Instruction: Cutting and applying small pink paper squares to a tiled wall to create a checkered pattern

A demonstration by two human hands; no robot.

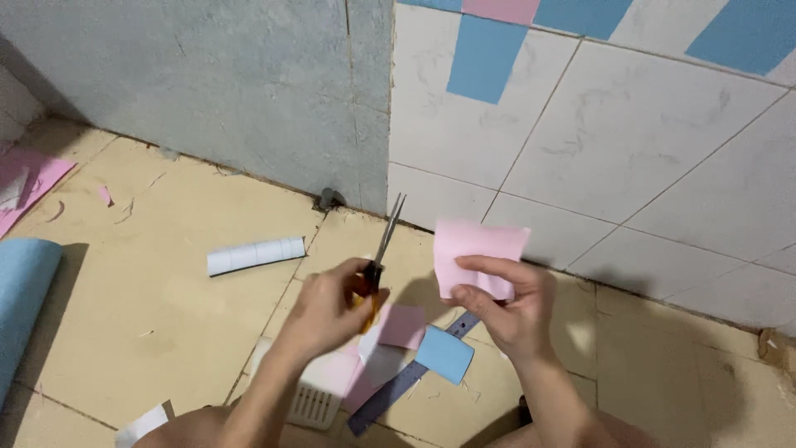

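Note:
My left hand (332,307) grips a pair of scissors (383,241) by orange handles, blades closed and pointing up toward the wall. My right hand (506,307) pinches a pink paper square (477,249) by its lower edge, held upright just right of the scissors. The blades do not touch the paper. Below my hands on the floor lie a small pink piece (404,325), a blue square piece (445,354), white scraps and a dark blue ruler (402,386).
A rolled white sheet (255,255) lies on the yellow floor tiles. A blue roll (21,290) and pink sheets (29,178) sit at the left. A white drain grate (313,404) is near my knees. Blue and pink rectangles (481,54) are stuck on the white tiled wall.

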